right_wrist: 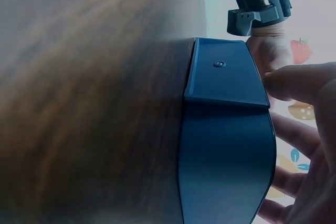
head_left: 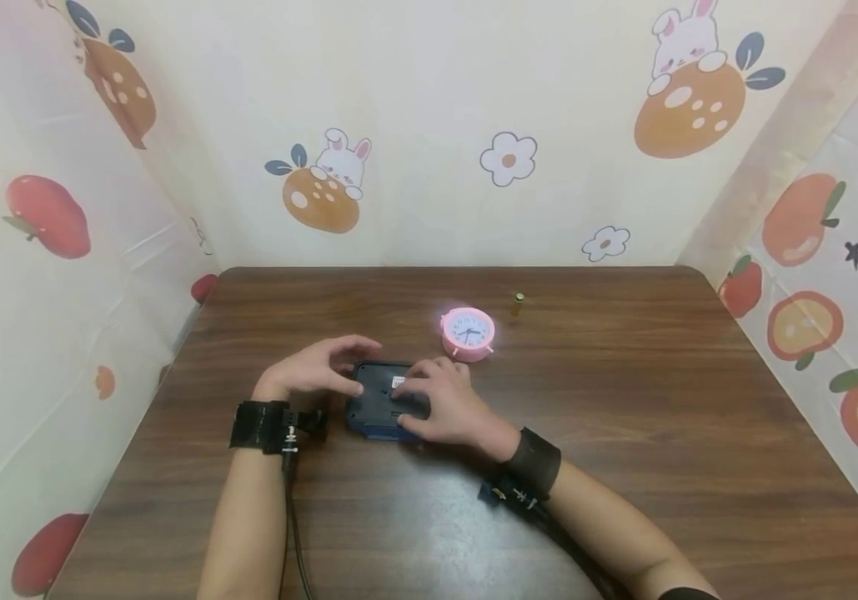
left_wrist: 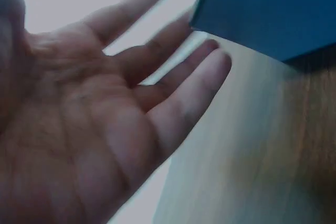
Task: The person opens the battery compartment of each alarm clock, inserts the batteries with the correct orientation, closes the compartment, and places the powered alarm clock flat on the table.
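A dark blue boxy device (head_left: 373,400) with a small white label on its upper face lies on the table. My left hand (head_left: 318,367) is at its left side, fingers spread and thumb at the edge. In the left wrist view, the left palm (left_wrist: 105,124) shows nothing held, with the fingers beside the blue box (left_wrist: 268,14). Over the device's right part, my right hand (head_left: 447,404) rests its fingertips and thumb on the upper face. The right wrist view shows the blue side (right_wrist: 226,150) and the right thumb (right_wrist: 299,82) at the top edge.
Behind the device stands a pink round clock (head_left: 469,333). A small battery (head_left: 518,304) is upright further back to the right. The brown wooden table (head_left: 661,417) is bordered by patterned cloth (head_left: 429,100) at the back and sides. Cables run along both forearms.
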Demonstrator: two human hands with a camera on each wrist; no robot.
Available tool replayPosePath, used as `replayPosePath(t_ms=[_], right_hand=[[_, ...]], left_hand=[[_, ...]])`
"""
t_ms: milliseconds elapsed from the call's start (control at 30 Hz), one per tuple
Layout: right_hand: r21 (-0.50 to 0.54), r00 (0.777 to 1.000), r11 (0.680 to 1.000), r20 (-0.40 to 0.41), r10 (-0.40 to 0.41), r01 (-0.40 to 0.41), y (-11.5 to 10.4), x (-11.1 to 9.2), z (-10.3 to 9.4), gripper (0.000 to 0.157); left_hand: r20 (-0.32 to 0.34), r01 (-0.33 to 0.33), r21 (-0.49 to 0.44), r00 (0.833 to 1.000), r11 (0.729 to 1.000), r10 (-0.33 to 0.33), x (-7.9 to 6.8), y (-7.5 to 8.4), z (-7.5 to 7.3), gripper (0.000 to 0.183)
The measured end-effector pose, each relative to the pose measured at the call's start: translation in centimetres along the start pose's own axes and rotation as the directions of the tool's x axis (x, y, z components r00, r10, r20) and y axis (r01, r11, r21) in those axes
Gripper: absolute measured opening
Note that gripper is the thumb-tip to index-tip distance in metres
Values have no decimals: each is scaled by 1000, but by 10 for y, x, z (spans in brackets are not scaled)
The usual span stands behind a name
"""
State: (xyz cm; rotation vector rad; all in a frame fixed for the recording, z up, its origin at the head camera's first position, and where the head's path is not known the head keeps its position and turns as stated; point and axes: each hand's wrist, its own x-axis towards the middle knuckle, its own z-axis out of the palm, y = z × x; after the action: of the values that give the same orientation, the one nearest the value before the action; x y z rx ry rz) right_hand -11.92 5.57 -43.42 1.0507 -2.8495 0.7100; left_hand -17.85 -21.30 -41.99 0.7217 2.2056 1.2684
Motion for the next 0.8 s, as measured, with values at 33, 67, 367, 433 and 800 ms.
replayPosePath(t_ms=[33,67,367,433,800], right_hand=[[-11,1000,1000,6,-2,2,0,0,0,34],[-20,1000,1000,9,-4,4,0,-1,0,33],[-84,999,995,-6,-46,46,2,-3,1,30],[-92,998,994,-8,-56,55,2,-1,1,30],[-107,997,991,-15,-81,79,1,2,1,26]], left_hand=[[-22,-21,7,1000,1000,21,0,3,2,69],[-44,-44,15,998,999,45,1,6,4,68],[-171,-120,82,976,989,133,-9,10,33,82],[-194,-104,88,974,991,120,-15,5,38,88],[-220,-51,46,974,998,60,-26,-6,56,115]])
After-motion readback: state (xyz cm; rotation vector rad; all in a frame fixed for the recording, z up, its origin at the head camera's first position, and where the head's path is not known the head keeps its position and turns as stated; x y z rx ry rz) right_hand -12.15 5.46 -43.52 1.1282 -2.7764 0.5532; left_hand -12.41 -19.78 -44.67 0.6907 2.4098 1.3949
